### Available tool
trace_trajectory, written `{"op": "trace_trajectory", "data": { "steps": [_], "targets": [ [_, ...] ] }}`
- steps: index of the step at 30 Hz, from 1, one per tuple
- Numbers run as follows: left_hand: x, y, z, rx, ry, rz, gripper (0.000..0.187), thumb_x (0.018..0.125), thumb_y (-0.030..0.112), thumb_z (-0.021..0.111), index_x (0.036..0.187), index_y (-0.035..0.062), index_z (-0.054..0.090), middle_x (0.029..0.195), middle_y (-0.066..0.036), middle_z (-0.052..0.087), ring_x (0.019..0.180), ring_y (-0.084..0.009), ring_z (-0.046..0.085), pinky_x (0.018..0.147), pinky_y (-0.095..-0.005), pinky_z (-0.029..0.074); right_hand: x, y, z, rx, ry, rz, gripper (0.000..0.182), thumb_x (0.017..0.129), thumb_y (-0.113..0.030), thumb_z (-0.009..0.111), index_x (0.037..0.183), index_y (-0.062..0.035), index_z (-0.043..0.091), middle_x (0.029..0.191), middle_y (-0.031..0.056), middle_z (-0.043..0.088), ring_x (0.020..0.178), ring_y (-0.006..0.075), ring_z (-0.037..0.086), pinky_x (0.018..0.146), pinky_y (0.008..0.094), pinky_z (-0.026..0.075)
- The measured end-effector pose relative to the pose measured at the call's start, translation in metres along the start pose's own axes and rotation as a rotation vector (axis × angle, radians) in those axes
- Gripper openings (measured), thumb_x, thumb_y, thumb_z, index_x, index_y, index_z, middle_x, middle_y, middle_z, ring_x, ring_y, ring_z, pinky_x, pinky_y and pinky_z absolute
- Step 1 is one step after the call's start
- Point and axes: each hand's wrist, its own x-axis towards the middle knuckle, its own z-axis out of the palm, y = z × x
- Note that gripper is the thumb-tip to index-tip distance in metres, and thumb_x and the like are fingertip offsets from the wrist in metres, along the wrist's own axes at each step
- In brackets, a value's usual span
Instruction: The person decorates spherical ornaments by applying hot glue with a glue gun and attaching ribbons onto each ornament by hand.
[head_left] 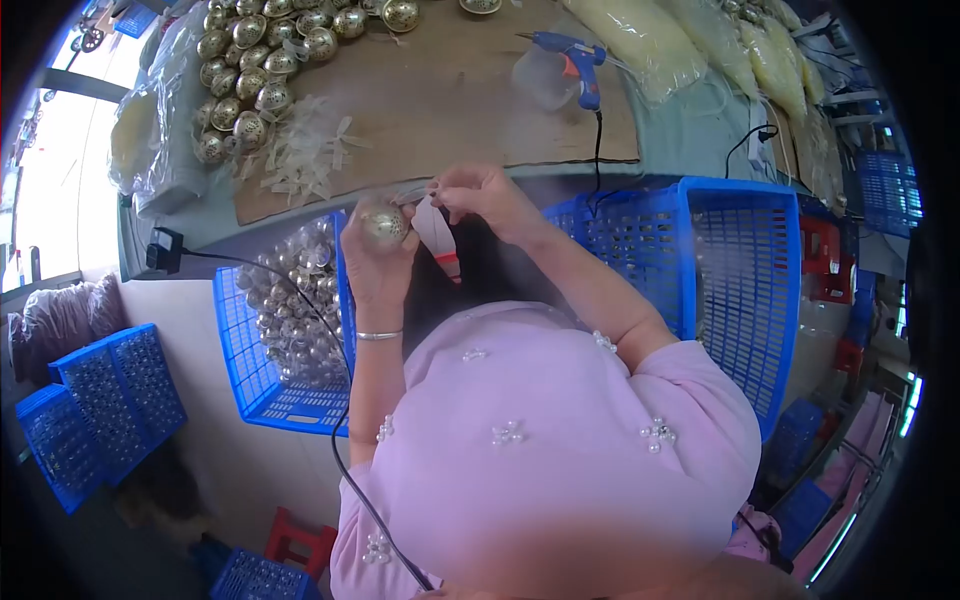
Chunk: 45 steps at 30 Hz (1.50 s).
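My left hand (372, 262), with a thin bracelet at the wrist, is closed around a gold perforated ball (385, 222) held above my lap. My right hand (487, 198) pinches a small white strip with a red end (438, 235) right beside the ball's top. Both hands meet just in front of the table edge. My lilac shirt with bead flowers fills the lower part of the view.
A wooden board (470, 110) carries a pile of gold balls (250, 70), white ribbon bows (310, 150) and a blue glue gun (578, 62) with a black cable. A blue basket of balls (290, 330) stands at my left, empty blue baskets (740, 280) at my right. Bags of pale filling (650, 40) lie at the back.
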Motion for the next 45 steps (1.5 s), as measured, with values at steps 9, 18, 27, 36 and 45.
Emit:
{"op": "trace_trajectory", "data": {
  "steps": [9,18,27,36,45],
  "targets": [
    [-0.013,-0.017,-0.02,0.237,0.062,-0.271,0.041,0.093,0.026,0.057,0.129,0.0093,0.047,0.121,-0.021,0.057,0.109,-0.0368,0.058,0.084,-0.0412,0.055,0.029,-0.068,0.011,-0.89,-0.215,-0.351,0.013,0.085,-0.007,0.063,0.095,0.0008,0.066,0.082,0.0107,0.068,0.078,0.0172,0.066,0.071,0.0307,0.051],
    [-0.019,-0.018,-0.015,0.455,0.113,-0.122,0.04,0.094,0.02,0.055,0.13,0.0067,0.045,0.112,-0.012,0.061,0.098,-0.0295,0.064,0.068,-0.0293,0.051,0.005,-0.078,0.022,-0.869,-0.136,-0.17,0.012,0.083,-0.006,0.064,0.092,0.0021,0.065,0.088,0.0136,0.067,0.081,0.0263,0.065,0.072,0.0332,0.051],
    [-0.018,-0.019,-0.001,0.774,0.078,0.097,0.041,0.095,0.012,0.046,0.135,0.0034,0.041,0.101,-0.01,0.059,0.078,-0.0162,0.058,0.061,-0.0248,0.046,0.0,-0.057,0.022,-0.851,-0.101,-0.341,0.01,0.086,-0.009,0.066,0.09,-0.0014,0.06,0.084,0.0105,0.06,0.08,0.0241,0.058,0.073,0.0329,0.046],
    [-0.01,-0.022,0.044,0.717,0.073,0.18,0.06,0.096,0.01,0.04,0.152,0.0146,0.019,0.103,-0.007,0.061,0.075,-0.007,0.055,0.053,-0.0191,0.041,-0.02,-0.03,0.033,-0.804,0.007,-0.426,0.008,0.083,-0.006,0.066,0.086,-0.001,0.062,0.081,0.0116,0.061,0.073,0.0286,0.061,0.066,0.0367,0.049],
    [-0.007,-0.026,0.041,0.54,0.103,0.099,0.062,0.097,0.017,0.045,0.152,0.022,0.018,0.103,-0.007,0.062,0.08,-0.0142,0.061,0.055,-0.0254,0.049,-0.017,-0.017,0.024,-0.855,0.05,-0.614,0.009,0.078,0.0,0.067,0.087,0.0002,0.064,0.084,0.0103,0.062,0.073,0.0274,0.062,0.065,0.034,0.05]
  ]
}}
